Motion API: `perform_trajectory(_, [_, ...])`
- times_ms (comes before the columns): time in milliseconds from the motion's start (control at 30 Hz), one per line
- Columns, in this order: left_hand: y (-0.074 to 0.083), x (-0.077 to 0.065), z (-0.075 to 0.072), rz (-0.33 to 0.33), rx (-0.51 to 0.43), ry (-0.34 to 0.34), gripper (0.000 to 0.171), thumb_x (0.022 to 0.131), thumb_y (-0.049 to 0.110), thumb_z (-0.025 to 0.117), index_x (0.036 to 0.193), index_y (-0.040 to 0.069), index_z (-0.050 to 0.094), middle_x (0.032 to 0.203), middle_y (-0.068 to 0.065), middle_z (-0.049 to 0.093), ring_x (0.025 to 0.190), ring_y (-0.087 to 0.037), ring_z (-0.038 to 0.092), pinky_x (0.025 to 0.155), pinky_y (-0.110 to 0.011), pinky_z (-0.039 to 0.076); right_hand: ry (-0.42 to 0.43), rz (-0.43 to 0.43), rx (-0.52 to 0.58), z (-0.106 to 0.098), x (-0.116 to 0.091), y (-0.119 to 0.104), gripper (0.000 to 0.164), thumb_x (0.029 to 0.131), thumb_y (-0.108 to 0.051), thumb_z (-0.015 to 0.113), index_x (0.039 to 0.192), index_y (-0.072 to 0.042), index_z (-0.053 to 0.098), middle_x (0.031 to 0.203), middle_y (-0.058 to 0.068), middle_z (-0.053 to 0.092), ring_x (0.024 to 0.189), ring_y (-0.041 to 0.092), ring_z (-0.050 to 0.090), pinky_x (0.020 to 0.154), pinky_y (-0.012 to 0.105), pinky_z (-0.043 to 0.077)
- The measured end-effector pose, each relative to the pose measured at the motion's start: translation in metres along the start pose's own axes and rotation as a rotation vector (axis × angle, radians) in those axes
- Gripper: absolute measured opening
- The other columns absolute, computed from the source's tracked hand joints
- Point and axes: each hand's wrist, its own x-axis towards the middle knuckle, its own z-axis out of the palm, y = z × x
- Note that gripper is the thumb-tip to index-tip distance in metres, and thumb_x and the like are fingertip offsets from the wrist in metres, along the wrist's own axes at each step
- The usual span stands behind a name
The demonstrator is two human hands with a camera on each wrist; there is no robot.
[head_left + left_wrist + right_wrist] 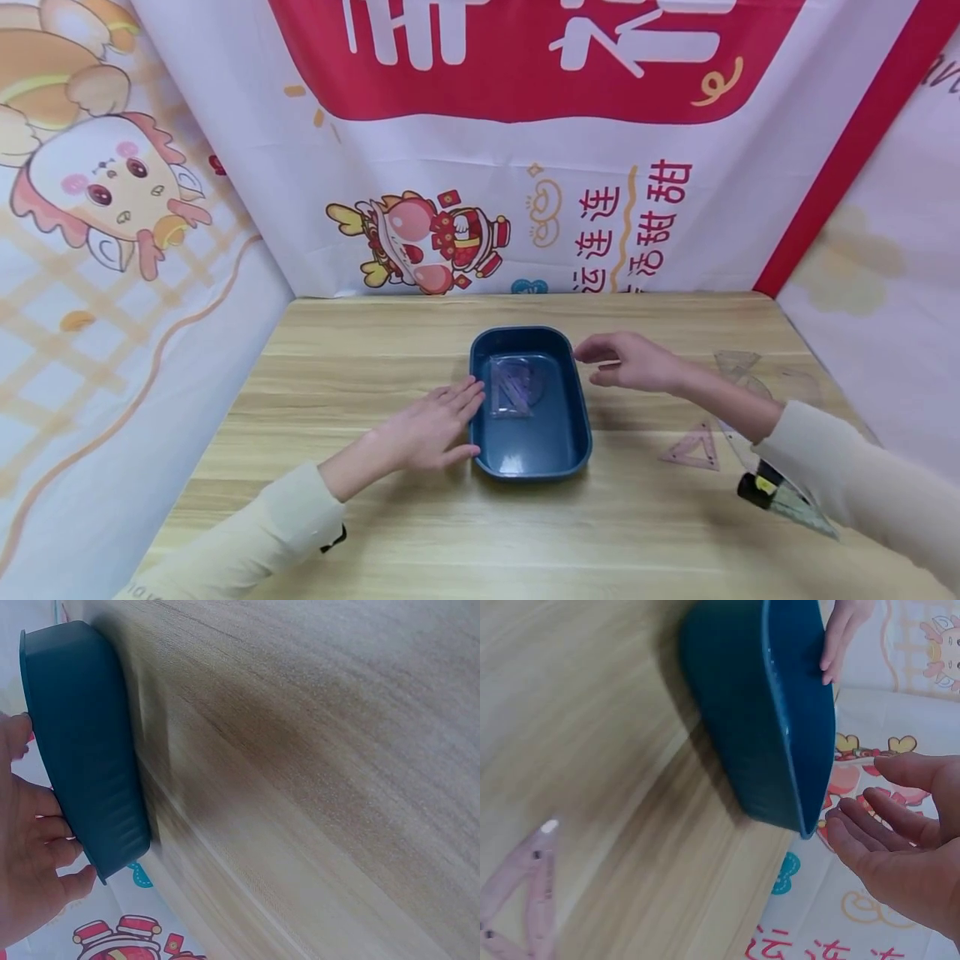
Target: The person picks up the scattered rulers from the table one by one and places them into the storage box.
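Observation:
A dark blue rectangular tray (532, 454) stands on the wooden table, with clear and purple-tinted drawing pieces (516, 387), one rounded like a protractor, lying inside. My left hand (438, 423) rests its outstretched fingertips on the tray's left rim; in the left wrist view the fingers (54, 851) touch along that rim. Just beyond the right rim, toward the far corner, is my right hand (633, 362), its fingers loosely bent and nothing between them. A pink triangular set square (694, 447) lies to the right of the tray.
Several transparent drawing pieces lie on the right of the table, among them a clear piece (737, 362) beyond my right forearm and a greenish one (806, 510) by the sleeve. Printed cloth (450, 150) hangs behind the table's far edge.

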Motion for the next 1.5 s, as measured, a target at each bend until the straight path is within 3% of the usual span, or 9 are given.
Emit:
perform_trajectory(233, [-0.001,-0.001,-0.002,-0.011,-0.015,-0.013,0.081,0.1,0.061,0.042,0.155,0.003,0.032,0.165,-0.014,0.026,0.155,-0.031,0.02,0.121,-0.051,0.031,0.023,-0.051,-0.105,0.0,-0.025,0.014,0.04,0.093,-0.008,0.068,0.132,-0.001,0.059,0.134,0.019,0.062,0.127,0.038,0.058,0.101,0.049,0.052])
perform_trajectory(667, [-0.003,-0.003,-0.001,-0.014,-0.021,-0.016,0.081,0.1,0.061,0.041,0.156,0.004,0.03,0.165,-0.014,0.024,0.155,-0.03,0.019,0.121,-0.05,0.03,0.087,-0.012,-0.389,0.004,-0.066,0.035,0.049,0.083,-0.011,0.079,0.129,-0.008,0.063,0.129,0.014,0.067,0.117,0.034,0.064,0.095,0.051,0.055])
perform_trajectory(1000, [-0.002,-0.002,0.001,0.019,0.025,0.023,0.079,0.101,0.059,0.042,0.153,0.0,0.034,0.163,-0.017,0.029,0.153,-0.032,0.023,0.12,-0.049,0.033,0.073,0.021,-0.476,0.009,-0.087,0.056,0.06,0.077,-0.01,0.084,0.132,-0.004,0.06,0.131,0.016,0.065,0.12,0.038,0.062,0.095,0.053,0.054])
perform_trajectory(1167, [-0.001,-0.002,0.001,0.023,0.03,0.024,0.08,0.101,0.058,0.042,0.153,-0.001,0.034,0.162,-0.018,0.03,0.153,-0.033,0.024,0.12,-0.049,0.033,0.076,0.02,-0.521,0.012,-0.098,0.069,0.056,0.079,-0.015,0.083,0.129,-0.006,0.062,0.128,0.015,0.066,0.115,0.036,0.064,0.092,0.052,0.055])
perform_trajectory(1367, [-0.001,-0.002,0.001,0.014,0.004,0.024,0.079,0.101,0.058,0.043,0.154,0.0,0.033,0.163,-0.017,0.029,0.154,-0.032,0.023,0.12,-0.049,0.033,0.087,-0.043,-0.603,0.017,-0.109,0.086,0.045,0.083,-0.024,0.081,0.122,-0.007,0.065,0.115,0.012,0.07,0.096,0.028,0.071,0.076,0.039,0.061])
perform_trajectory(1500, [-0.001,-0.002,0.001,0.016,0.0,0.02,0.08,0.101,0.059,0.042,0.154,0.0,0.033,0.163,-0.017,0.028,0.154,-0.032,0.023,0.12,-0.05,0.033,0.079,-0.141,-0.669,0.019,-0.115,0.098,0.039,0.081,-0.008,0.079,0.118,-0.007,0.066,0.112,0.011,0.068,0.09,0.025,0.07,0.07,0.034,0.06])
